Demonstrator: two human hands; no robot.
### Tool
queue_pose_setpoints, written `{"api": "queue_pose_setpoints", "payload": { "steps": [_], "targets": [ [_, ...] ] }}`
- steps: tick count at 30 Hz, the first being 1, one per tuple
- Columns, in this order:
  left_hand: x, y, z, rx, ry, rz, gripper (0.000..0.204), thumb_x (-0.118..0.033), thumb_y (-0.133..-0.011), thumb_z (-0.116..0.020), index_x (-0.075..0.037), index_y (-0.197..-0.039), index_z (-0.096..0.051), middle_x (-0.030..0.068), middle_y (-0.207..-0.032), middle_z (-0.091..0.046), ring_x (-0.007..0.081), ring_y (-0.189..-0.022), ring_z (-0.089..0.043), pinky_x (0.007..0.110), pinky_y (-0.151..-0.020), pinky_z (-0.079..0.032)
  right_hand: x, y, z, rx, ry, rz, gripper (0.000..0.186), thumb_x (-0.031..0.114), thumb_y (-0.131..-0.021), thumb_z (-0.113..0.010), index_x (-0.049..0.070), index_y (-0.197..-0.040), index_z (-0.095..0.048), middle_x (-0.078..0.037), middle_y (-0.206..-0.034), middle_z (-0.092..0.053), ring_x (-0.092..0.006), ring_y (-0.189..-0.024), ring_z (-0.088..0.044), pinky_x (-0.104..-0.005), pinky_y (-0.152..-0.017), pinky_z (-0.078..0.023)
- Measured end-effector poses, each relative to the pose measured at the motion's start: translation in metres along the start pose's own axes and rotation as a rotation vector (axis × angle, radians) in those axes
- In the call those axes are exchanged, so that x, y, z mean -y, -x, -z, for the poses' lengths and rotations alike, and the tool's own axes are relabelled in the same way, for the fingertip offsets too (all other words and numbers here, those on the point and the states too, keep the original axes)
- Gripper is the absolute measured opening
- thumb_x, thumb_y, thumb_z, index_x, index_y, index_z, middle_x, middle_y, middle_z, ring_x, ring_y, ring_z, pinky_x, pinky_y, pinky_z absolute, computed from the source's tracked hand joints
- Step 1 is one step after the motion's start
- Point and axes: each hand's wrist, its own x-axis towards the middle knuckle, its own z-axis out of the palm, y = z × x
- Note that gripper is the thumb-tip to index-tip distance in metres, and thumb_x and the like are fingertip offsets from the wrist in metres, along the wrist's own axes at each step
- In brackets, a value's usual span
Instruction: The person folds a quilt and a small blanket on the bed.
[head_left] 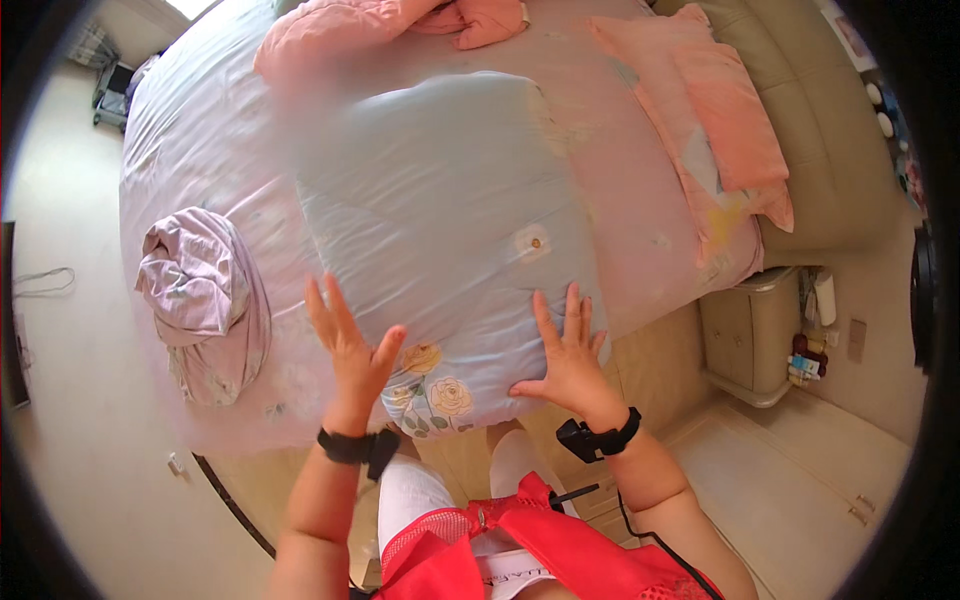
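A pale blue quilt [430,200] with printed flowers lies folded into a broad rectangle on the bed, its near end hanging at the bed's front edge. My right hand [570,355] is spread, fingers stretched out, over the quilt's near right corner. Beside the quilt's near left side, my left hand [350,345] is raised with fingers apart and nothing in it. Whether the left hand touches the quilt I cannot tell. Both wrists wear black bands.
A crumpled pink-lilac cloth [200,290] lies left on the pink bedsheet [285,375]. Pink bedding [340,35] is bunched at the far side. Pillows [730,115] rest by the padded headboard [825,120]. A bedside cabinet [745,335] stands right, with small bottles [807,360] beside it.
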Motion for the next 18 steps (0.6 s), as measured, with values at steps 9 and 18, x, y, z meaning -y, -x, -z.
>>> {"api": "queue_pose_setpoints", "payload": {
  "steps": [9, 18],
  "targets": [
    [-0.015, -0.160, -0.003, 0.582, -0.448, 0.092, 0.129, -0.043, -0.046, -0.087, -0.023, -0.147, -0.010, 0.0205, -0.151, 0.004, 0.0514, -0.134, 0.002, 0.056, -0.107, -0.020, -0.006, -0.021, 0.004, 0.110, 0.042, -0.052, 0.135, 0.035, -0.042, -0.089, 0.027, -0.146, -0.004, -0.021, -0.149, 0.014, -0.0520, -0.134, 0.003, -0.0772, -0.088, -0.021],
    [0.038, -0.171, -0.058, 0.679, -0.370, 0.144, 0.138, -0.039, -0.046, -0.088, -0.024, -0.146, 0.006, 0.0133, -0.151, 0.015, 0.0455, -0.136, 0.006, 0.058, -0.100, -0.034, -0.014, -0.061, -0.031, 0.225, 0.089, -0.073, 0.139, 0.031, -0.041, -0.089, 0.027, -0.146, 0.001, -0.023, -0.148, 0.017, -0.0548, -0.132, 0.008, -0.0785, -0.085, -0.022]
  ]
}}
